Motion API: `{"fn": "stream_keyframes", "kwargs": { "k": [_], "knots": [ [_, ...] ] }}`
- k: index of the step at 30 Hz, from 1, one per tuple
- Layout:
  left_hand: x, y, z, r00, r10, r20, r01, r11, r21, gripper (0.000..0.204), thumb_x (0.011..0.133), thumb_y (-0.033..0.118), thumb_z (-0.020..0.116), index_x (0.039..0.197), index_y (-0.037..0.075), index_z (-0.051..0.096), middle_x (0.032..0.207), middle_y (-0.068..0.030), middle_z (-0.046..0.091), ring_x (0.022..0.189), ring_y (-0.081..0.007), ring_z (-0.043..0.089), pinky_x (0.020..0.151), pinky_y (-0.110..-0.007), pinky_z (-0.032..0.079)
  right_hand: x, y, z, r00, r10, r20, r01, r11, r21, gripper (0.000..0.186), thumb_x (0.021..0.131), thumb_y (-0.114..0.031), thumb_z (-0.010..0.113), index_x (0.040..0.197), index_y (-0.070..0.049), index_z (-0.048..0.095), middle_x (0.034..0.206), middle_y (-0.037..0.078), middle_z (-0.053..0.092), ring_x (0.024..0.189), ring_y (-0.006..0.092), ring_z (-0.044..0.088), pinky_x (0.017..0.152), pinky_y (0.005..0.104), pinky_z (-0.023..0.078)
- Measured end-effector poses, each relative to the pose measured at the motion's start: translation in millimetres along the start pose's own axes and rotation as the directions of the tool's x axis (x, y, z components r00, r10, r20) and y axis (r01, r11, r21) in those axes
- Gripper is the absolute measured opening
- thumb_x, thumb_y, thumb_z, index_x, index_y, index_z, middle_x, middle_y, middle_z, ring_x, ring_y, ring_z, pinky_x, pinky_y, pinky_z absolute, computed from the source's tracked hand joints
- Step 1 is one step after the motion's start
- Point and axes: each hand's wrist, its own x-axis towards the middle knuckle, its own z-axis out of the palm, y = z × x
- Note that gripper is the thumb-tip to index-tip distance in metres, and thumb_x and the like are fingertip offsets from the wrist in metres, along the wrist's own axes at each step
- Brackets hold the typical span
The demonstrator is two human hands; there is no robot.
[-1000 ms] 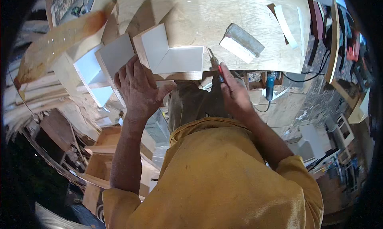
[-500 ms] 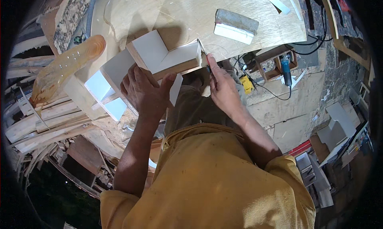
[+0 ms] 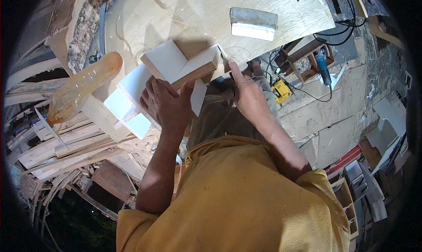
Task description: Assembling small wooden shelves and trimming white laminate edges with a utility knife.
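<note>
The left hand [image 3: 165,103] lies flat on a white board [image 3: 145,91] at the near edge of the surface [image 3: 198,14], fingers spread, its grip open and only pressing down. Just beyond it, a wooden corner piece [image 3: 180,65] with white faces rests on that board. The right hand [image 3: 248,96] sits beside the piece's right end, forefinger stretched out, its grip closed on a thin tool [image 3: 223,55] whose tip meets the piece. A sanding block [image 3: 253,23] lies well apart near the surface's far right edge.
</note>
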Motion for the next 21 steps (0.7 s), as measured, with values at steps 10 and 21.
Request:
{"fn": "stream_keyframes", "kwargs": {
  "k": [10, 21],
  "knots": [
    [2, -1, -1, 0.999, -0.021, 0.037, 0.021, 1.000, -0.007, 0.094, 0.072, 0.074, 0.060, 0.118, -0.007, 0.049, 0.118, -0.0213, 0.051, 0.110, -0.0399, 0.046, 0.099, -0.053, 0.028, -8, 0, 3, 0.999, 0.052, 0.010, -0.052, 0.998, 0.027, 0.076, 0.079, 0.001, 0.062, 0.147, -0.010, 0.032, 0.081, 0.030, 0.060, 0.077, 0.0459, 0.059, 0.075, 0.0506, 0.046],
    [4, 2, -5, 0.997, -0.028, 0.065, 0.031, 0.998, -0.049, 0.089, 0.072, 0.070, 0.064, 0.116, -0.006, 0.050, 0.119, -0.0220, 0.051, 0.113, -0.0409, 0.045, 0.100, -0.053, 0.027, -25, 7, -1, 0.999, 0.028, -0.038, -0.026, 0.998, 0.060, 0.079, 0.076, 0.008, 0.056, 0.148, -0.014, 0.030, 0.086, 0.027, 0.059, 0.077, 0.0442, 0.059, 0.072, 0.0512, 0.047]
  ]
}}
